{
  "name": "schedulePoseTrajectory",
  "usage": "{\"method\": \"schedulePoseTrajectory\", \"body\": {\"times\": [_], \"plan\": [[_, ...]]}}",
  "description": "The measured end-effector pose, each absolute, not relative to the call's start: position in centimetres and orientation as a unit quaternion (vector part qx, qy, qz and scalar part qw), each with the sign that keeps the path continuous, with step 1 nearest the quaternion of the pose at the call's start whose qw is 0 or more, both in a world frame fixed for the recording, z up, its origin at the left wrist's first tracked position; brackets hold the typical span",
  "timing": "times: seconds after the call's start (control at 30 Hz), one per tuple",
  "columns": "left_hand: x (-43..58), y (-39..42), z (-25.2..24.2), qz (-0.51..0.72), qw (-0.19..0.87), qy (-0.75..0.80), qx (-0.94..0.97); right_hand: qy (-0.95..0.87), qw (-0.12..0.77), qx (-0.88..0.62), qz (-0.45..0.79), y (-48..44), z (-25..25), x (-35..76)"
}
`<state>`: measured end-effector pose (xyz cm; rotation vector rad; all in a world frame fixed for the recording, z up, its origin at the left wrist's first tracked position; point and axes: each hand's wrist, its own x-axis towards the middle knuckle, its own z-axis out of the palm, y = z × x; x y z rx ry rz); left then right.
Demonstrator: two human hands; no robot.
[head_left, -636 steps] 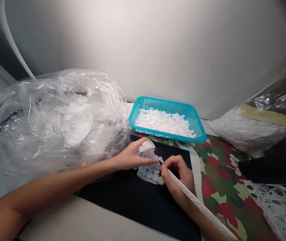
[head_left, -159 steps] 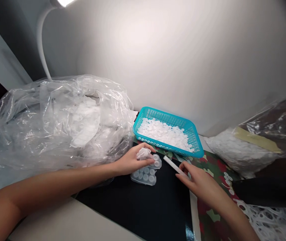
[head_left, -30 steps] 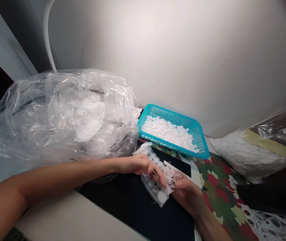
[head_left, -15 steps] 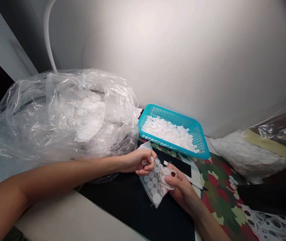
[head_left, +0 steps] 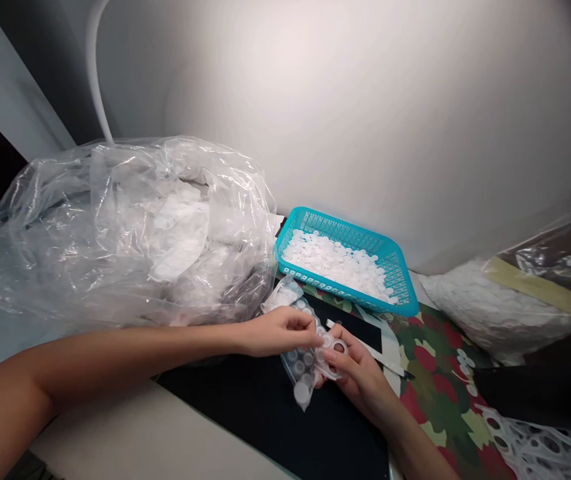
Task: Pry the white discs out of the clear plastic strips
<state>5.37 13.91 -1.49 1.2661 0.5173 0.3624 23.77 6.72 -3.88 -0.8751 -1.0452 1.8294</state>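
Observation:
A clear plastic bag (head_left: 302, 391) with round white caps inside hangs over the black mat (head_left: 255, 417), below my hands. My right hand (head_left: 353, 367) is closed on a translucent plastic piece with ring-shaped holes (head_left: 338, 348), which overlaps the bag's right side. My left hand (head_left: 285, 330) reaches across the bag, its fingers pinched together at the left edge of the ringed piece. Whatever lies between those fingertips is too small to make out. Behind my hands stands a turquoise basket (head_left: 348, 288) holding many small white discs (head_left: 335, 261).
A large clear bag (head_left: 115, 227) with white material bulges at the left. Another filled bag (head_left: 495, 307) leans at the right against the wall. White ringed scraps (head_left: 550, 443) and loose discs (head_left: 465, 363) lie on the patterned cloth (head_left: 428, 400).
My left hand has moved right and slightly down to the ringed piece; the white discs seen in its fingers no longer show. The small bag has shifted slightly left.

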Motion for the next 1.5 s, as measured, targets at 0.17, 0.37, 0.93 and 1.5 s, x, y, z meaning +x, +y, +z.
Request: {"method": "schedulePoseTrajectory", "body": {"times": [0.17,0.37,0.93,1.5], "plan": [[4.9,13.4,-1.6,0.155,0.603,0.201,0.756,-0.452,0.411,-0.356,0.708,6.3,-3.7,23.5],[4.8,14.1,-1.6,0.118,0.694,0.155,0.693,-0.419,0.416,-0.336,0.734,6.6,-3.9,23.7],[5.4,15.5,-2.4,0.053,0.929,0.134,0.34,-0.297,0.464,-0.291,0.782,6.7,-3.4,24.1],[5.4,15.9,-3.1,0.052,0.933,0.144,0.326,-0.308,0.49,-0.343,0.74,6.9,-3.3,23.6]]}}
